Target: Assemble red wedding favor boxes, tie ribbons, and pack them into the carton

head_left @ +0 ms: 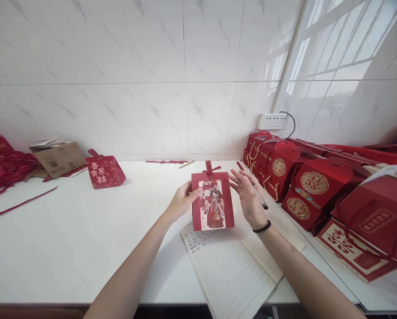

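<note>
A small red gift box (196, 210) with a printed figure in a long red robe on its front is held up above the notebook. My left hand (181, 200) grips its left edge, the thumb lying on the front face. A red ribbon tab (208, 167) sticks up from the box's top. My right hand (248, 199) is raised at the box's right side, fingers partly spread; I cannot tell whether they touch it. A dark-tipped pen (261, 199) is tucked in that hand. Below lies the open lined notebook (233, 274), handwriting at its upper left.
Another red gift box (105, 172) stands on the white table (68, 248) to the left. Further left are a cardboard box (60, 159) and a heap of red ribbon (15, 166). Several red gift boxes (313, 182) line the right side. A power strip (272, 121) is at the wall.
</note>
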Tool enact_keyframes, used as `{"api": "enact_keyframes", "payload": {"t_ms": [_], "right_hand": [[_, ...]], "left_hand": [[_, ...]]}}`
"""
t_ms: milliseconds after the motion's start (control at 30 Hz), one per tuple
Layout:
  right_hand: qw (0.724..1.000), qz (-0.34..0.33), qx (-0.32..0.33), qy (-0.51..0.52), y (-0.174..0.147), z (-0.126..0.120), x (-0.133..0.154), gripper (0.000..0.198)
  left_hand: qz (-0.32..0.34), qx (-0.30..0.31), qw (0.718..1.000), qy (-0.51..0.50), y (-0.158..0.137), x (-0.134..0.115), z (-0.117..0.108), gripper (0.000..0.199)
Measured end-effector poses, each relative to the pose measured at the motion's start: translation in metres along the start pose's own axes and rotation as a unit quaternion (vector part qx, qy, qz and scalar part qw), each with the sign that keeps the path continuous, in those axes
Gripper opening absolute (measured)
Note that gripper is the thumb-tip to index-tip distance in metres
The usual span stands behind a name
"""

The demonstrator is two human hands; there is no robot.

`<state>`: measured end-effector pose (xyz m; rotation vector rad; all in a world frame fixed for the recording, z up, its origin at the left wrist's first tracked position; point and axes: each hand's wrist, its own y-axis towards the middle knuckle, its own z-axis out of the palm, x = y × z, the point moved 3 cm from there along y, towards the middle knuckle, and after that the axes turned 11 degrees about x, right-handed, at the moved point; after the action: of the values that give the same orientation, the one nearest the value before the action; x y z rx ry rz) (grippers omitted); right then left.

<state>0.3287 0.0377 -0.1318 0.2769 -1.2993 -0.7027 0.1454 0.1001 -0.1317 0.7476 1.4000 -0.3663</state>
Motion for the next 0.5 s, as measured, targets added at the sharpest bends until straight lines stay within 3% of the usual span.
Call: {"api": "enact_keyframes", "payload": {"t_ms": [100,233,400,500], "right_hand": [[0.998,0.04,0.023,-0.047,0.005,-0.012,-0.014,0.037],[0.95,0.073,0.093,-0.288,0.004,-0.02,-0.036,0.042],[0.899,0.095,0.175,-0.391,-0.003,-0.018,-0.054,0.031],[0.883,0.115,0.204,-0.406,-0.006,-0.018,-0.06,0.026]], "left_hand": [[-0.035,-0.133,0.975,-0.175,-0.002,0.0,-0.002,0.032],[-0.066,-0.183,0.904,-0.381,-0.019,-0.011,0.003,0.008],[-0.068,-0.219,0.884,-0.407,-0.062,-0.036,-0.006,0.007],[-0.064,-0.236,0.88,-0.408,-0.098,-0.049,-0.017,0.007]]}}
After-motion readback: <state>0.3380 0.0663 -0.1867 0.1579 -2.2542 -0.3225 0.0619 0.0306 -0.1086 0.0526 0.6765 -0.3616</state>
